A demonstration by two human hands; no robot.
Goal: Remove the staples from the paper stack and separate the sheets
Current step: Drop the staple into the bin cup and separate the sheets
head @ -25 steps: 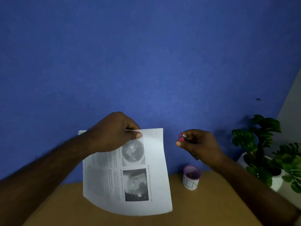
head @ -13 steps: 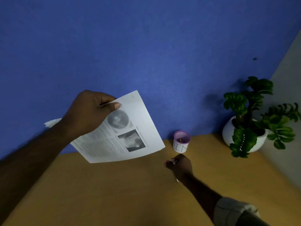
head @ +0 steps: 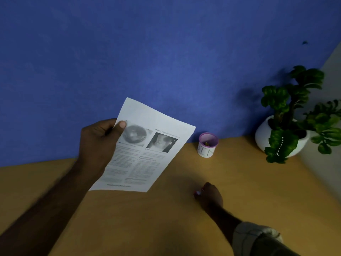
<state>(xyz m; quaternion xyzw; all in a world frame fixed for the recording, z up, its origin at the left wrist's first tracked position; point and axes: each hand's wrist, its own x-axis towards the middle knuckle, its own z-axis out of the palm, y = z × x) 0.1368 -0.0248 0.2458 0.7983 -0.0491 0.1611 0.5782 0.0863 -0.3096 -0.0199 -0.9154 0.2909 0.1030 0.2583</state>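
My left hand [head: 100,145] grips the printed paper stack [head: 145,156] by its upper left edge, thumb on top, and holds it above the wooden table [head: 166,222]. The top page shows two grey pictures and columns of text. My right hand [head: 210,196] rests low on the table to the right of the paper, fingers closed on a small pink staple remover [head: 197,192] that peeks out at the fingertips. No staple is visible on the paper.
A small purple-rimmed cup marked "BIN" [head: 207,145] stands by the blue wall [head: 166,52] behind my right hand. A green plant in a round white pot [head: 280,137] sits at the table's right back corner.
My right hand came down from beside the paper to the table with the pink tool. My left hand swung the paper left, then turned it flatter; the view tilted downward.
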